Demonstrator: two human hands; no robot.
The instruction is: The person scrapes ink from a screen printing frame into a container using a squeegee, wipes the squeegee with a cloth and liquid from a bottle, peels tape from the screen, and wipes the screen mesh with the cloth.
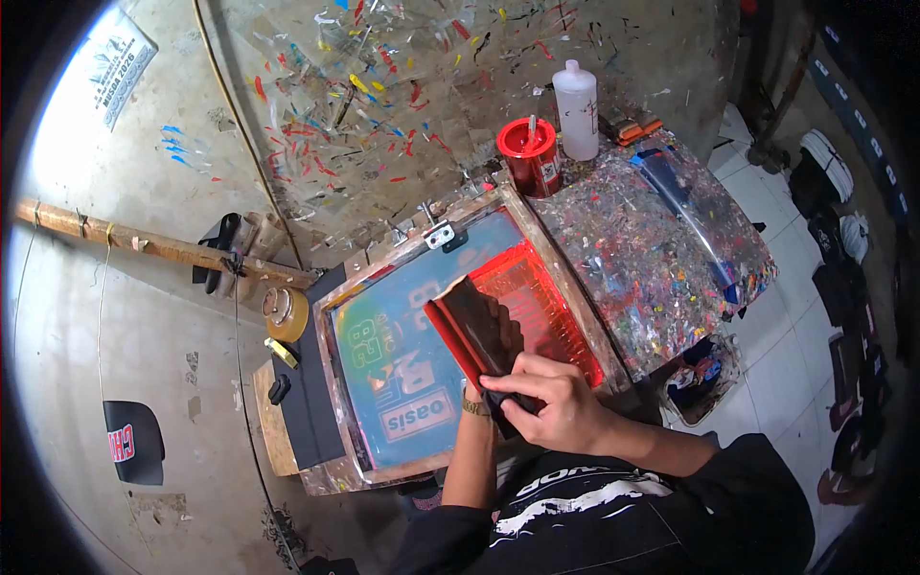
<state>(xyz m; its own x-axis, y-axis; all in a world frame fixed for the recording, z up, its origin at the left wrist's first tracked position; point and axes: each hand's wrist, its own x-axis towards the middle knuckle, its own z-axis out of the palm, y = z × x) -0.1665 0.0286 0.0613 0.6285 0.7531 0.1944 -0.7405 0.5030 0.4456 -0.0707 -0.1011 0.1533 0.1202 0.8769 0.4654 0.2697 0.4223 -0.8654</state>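
Note:
A squeegee (464,335) with red ink along its blade is held tilted above a screen-printing frame (582,321). My left hand (505,324), mostly in shadow and partly hidden, has its fingers wrapped round the squeegee. At its lower end, my right hand (551,398) is closed on a dark piece that looks like cloth, touching the squeegee. Beneath, the blue mesh (383,422) carries lettering, including "oasis". Wet red ink (565,335) covers the mesh's right part.
On the paint-spattered table (632,278) stand an open red ink can (530,168) and a plastic bottle (578,110). A strip with blue ends (685,220) lies to the right. Tape rolls (286,314) are left of the frame. A bin (704,379) sits below the table's right edge.

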